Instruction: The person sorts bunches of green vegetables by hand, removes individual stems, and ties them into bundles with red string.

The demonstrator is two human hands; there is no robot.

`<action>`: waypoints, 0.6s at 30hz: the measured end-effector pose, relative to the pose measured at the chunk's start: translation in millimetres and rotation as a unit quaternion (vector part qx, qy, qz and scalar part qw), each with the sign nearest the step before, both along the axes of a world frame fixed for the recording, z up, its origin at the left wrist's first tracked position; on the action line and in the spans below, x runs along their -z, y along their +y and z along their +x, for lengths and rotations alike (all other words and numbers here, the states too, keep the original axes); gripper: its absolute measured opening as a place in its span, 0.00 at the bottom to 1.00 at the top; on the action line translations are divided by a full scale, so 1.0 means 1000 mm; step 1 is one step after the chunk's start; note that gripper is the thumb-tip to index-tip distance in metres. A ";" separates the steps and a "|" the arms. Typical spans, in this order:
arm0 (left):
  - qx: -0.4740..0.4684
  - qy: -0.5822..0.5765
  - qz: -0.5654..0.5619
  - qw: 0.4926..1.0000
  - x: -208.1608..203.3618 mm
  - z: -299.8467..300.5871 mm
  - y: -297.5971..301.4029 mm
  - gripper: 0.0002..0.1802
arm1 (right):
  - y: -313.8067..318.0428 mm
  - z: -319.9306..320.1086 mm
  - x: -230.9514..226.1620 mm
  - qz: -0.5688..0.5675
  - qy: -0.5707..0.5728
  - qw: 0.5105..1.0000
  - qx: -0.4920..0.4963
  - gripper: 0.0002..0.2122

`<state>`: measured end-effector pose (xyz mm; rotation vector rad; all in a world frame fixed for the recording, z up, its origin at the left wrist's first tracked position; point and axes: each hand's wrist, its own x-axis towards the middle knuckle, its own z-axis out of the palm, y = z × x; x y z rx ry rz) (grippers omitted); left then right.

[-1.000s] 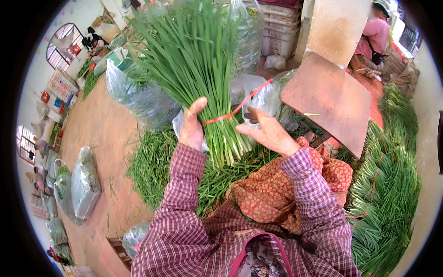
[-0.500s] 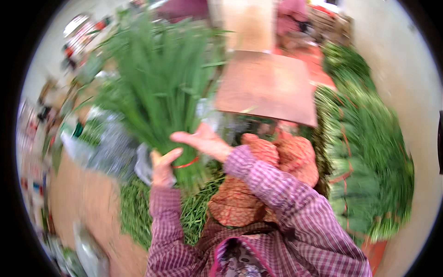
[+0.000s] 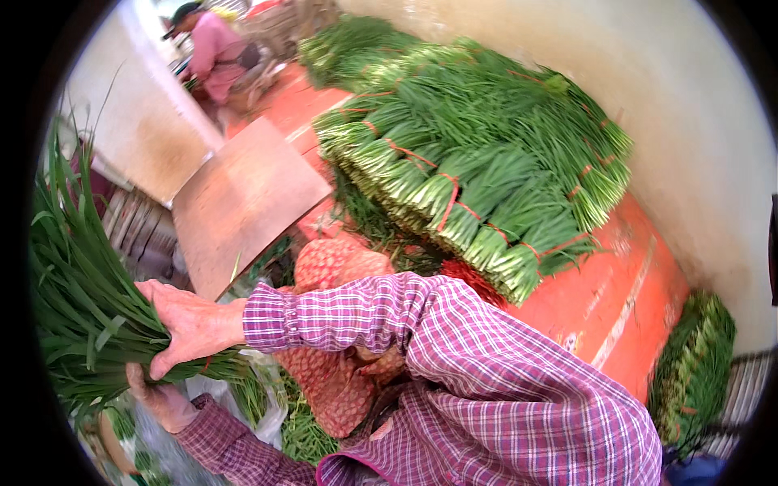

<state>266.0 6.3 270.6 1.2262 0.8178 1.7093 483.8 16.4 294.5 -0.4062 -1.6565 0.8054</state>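
A large bundle of green chives (image 3: pixel 89 316) is held at the far left, its leaves fanning out and its cut stems pointing right. My right hand (image 3: pixel 190 324) presses on top of the bundle with its thumb spread down towards the other hand. Below it, my left hand (image 3: pixel 162 401) grips the bundle from underneath; its fingers are mostly hidden by the leaves. A red band goes round the stems just right of my hands. Loose chive stalks (image 3: pixel 304 425) lie beneath my forearms, next to the red patterned cloth (image 3: pixel 324 389) over my lap.
Banded chive bundles (image 3: pixel 486 178) are stacked on a red surface (image 3: pixel 608 300) at the right, against a pale wall. A brown board (image 3: pixel 251 202) stands ahead. Another person (image 3: pixel 219 57) in pink sits at the far left. More greens (image 3: pixel 693 373) lie at the lower right.
My view has swung to the right, so the stacked bundles show more fully. Both hands still hold the chives, which now appear at the left edge with their stems pointing right.
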 end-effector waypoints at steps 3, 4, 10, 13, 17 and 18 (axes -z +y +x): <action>0.045 0.040 0.014 0.998 -0.005 0.040 0.033 0.26 | 0.006 0.042 0.002 0.044 0.071 0.996 0.043 0.47; 0.027 0.073 0.027 0.997 -0.006 0.037 0.047 0.24 | -0.005 0.050 -0.004 0.003 0.120 0.993 0.015 0.46; 0.140 0.160 0.093 0.973 -0.046 0.170 0.042 0.21 | -0.008 0.109 0.018 -0.034 0.238 0.966 0.097 0.35; 0.222 0.218 0.100 0.945 -0.066 0.214 0.045 0.22 | -0.020 0.144 0.014 -0.066 0.229 0.959 0.150 0.31; 0.284 0.169 0.054 0.942 -0.075 0.247 0.050 0.22 | -0.021 0.174 0.014 -0.064 0.232 0.957 0.163 0.36; 0.292 0.149 0.037 0.944 -0.064 0.248 0.063 0.21 | -0.021 0.186 0.018 -0.043 0.210 0.956 0.200 0.40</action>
